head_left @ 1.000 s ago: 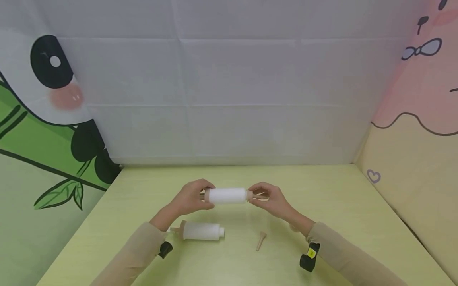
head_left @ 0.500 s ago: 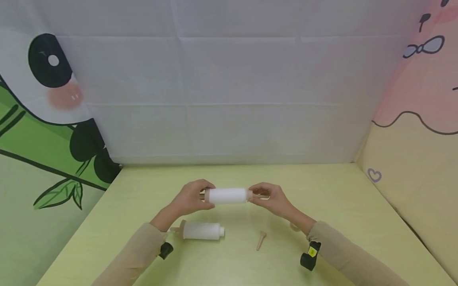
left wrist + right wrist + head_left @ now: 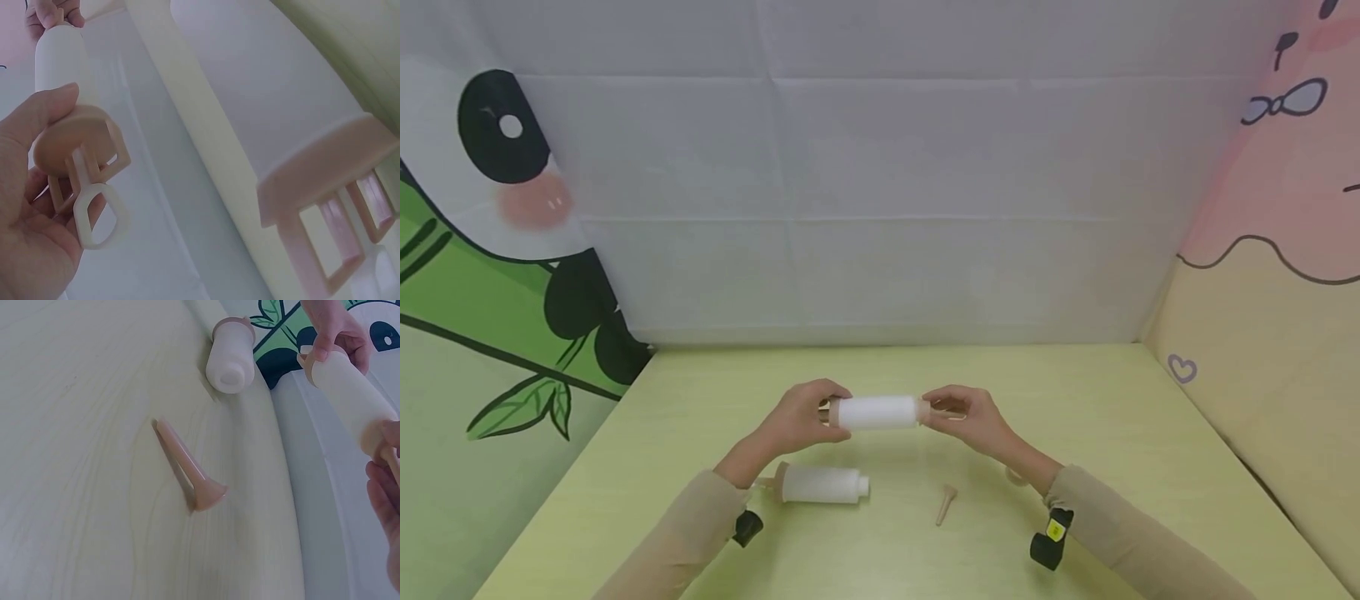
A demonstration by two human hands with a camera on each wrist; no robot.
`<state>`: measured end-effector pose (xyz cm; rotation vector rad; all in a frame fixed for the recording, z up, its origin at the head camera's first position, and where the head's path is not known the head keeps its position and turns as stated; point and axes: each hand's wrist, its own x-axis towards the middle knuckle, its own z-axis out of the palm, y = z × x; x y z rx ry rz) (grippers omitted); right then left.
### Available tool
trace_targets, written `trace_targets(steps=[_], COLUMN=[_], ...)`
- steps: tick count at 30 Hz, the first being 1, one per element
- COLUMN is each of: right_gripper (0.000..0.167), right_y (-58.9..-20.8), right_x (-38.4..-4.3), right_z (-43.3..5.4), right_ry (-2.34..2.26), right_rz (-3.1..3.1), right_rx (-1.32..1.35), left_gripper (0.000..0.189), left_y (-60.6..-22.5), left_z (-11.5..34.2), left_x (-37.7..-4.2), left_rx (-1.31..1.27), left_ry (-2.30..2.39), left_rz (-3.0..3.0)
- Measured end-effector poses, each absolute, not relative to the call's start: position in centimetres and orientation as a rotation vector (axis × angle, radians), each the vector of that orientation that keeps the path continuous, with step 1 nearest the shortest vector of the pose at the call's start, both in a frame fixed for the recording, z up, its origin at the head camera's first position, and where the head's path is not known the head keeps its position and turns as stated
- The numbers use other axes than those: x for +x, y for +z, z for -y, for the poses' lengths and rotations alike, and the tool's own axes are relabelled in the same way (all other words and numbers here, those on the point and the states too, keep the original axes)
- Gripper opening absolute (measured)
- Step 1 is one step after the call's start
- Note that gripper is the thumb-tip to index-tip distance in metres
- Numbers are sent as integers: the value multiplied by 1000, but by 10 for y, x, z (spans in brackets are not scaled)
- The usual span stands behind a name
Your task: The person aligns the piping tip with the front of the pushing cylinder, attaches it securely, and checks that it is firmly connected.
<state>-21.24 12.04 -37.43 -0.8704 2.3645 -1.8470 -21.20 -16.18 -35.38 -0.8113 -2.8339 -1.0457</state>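
Above the table, both hands hold a white icing syringe (image 3: 878, 412) level, with a beige collar at each end. The left hand (image 3: 801, 414) grips its left end; in the left wrist view that beige end cap (image 3: 72, 144) has finger loops and a white plunger ring (image 3: 81, 231) sticks out. At the other end, the right hand (image 3: 970, 414) pinches the beige nozzle (image 3: 377, 442), its thin tip partly hidden by the fingers. Below lies a second white icing syringe (image 3: 822, 485), on its side near the left wrist. A loose beige nozzle (image 3: 187, 462) lies on the table.
The pale yellow table (image 3: 1075, 392) runs back to a white cloth wall (image 3: 880, 167). A small round pale piece (image 3: 1017, 476) lies partly hidden behind the right wrist. Printed panels stand at both sides.
The right hand's fingers have shifted slightly about the nozzle. The left hand and the held syringe stay nearly in place, and the things on the table have not moved.
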Motion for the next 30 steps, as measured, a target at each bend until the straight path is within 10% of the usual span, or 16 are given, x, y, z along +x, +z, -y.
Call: trace_targets(steps=[30], right_gripper=[28], right_y=[-379], right_x=[-217], right_z=[-118], right_ry=[-1892], right_rz=[-2428], right_rx=[-1240], left_gripper=[41], left_y=[-351], left_z=[163], left_x=[-213], left_rx=[-822], left_ry=[-1026], left_rz=[2837])
